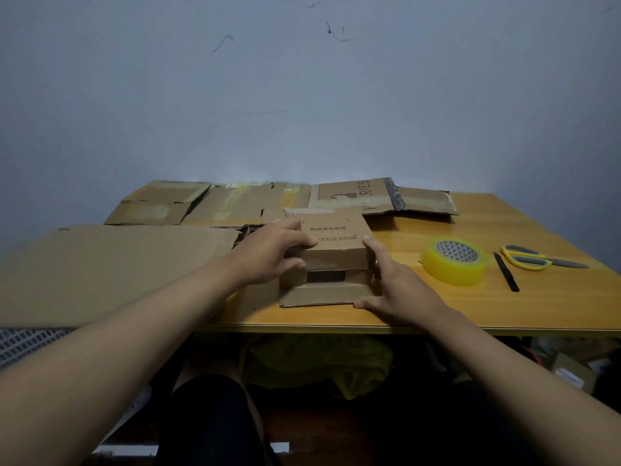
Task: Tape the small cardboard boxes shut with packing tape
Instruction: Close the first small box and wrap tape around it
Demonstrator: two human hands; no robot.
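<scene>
Early stage: small brown cardboard box w/ front flap gaping, no tape on. Left hand grips box side; right hand spread, pressing flap. Yellow-tinted tape roll untouched on tabletop.

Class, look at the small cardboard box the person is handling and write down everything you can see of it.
The small cardboard box is plain brown corrugated card, with a printed frame and characters on its top panel. It sits near the front edge of the wooden table. Its front is not closed: a dark gap shows between the folded-down top flap and a lower flap lying out on the table. No tape is visible on that opening. The left hand grips its left side; the right hand touches its right side and lower flap.
</scene>
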